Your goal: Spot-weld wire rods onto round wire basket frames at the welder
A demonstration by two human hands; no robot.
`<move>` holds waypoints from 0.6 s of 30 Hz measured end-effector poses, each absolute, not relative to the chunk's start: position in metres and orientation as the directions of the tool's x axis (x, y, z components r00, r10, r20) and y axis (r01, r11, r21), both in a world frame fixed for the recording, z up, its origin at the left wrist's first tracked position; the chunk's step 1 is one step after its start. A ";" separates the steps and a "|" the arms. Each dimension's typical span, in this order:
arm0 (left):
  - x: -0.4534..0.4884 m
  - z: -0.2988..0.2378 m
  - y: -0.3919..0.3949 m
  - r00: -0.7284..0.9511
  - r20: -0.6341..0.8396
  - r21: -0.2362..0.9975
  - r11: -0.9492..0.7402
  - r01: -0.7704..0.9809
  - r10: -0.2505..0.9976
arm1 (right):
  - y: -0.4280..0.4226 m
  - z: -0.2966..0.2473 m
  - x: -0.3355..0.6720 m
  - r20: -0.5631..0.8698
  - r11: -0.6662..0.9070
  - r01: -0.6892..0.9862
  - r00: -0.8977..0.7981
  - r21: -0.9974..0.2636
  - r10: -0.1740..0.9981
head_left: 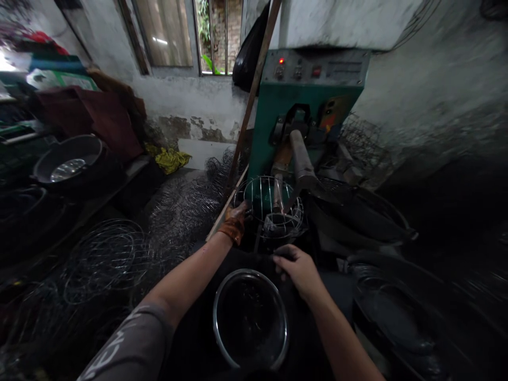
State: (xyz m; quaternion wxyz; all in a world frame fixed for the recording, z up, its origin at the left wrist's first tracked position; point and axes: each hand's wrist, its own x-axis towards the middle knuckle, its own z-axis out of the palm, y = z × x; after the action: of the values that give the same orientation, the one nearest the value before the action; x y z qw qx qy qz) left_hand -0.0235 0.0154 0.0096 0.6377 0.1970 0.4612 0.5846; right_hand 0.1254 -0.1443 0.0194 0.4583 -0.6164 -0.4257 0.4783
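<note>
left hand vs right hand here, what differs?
The left hand wears a brown glove; the right hand is bare. The left hand holds the wire cage at the green machine; the right hand sits nearer the person, just past the steel bowl, fingers curled on something dark that I cannot make out. Shared: both reach forward on bare forearms.

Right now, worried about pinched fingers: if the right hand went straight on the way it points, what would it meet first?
Likely the wire cage just ahead of the right hand; depth is unclear.
</note>
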 end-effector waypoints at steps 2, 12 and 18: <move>-0.022 0.013 0.010 -0.113 -0.350 0.806 0.238 -0.542 0.930 | -0.130 0.024 0.127 -0.163 -0.150 -0.066 0.302 -0.986 0.939; -0.019 0.021 0.003 -0.116 -0.365 0.811 0.254 -0.527 0.924 | -0.103 0.004 0.119 0.032 -0.068 0.203 0.451 -0.977 0.892; -0.019 0.025 -0.004 -0.053 -0.319 0.804 0.240 -0.545 0.946 | -0.100 0.011 0.122 -0.023 -0.185 0.321 0.450 -0.929 0.893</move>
State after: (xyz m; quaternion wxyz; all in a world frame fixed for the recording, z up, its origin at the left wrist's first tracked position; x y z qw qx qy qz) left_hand -0.0194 -0.0036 0.0248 0.6500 0.2260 0.4444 0.5736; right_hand 0.1215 -0.0997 0.0108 0.4731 -0.7079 -0.4286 0.3023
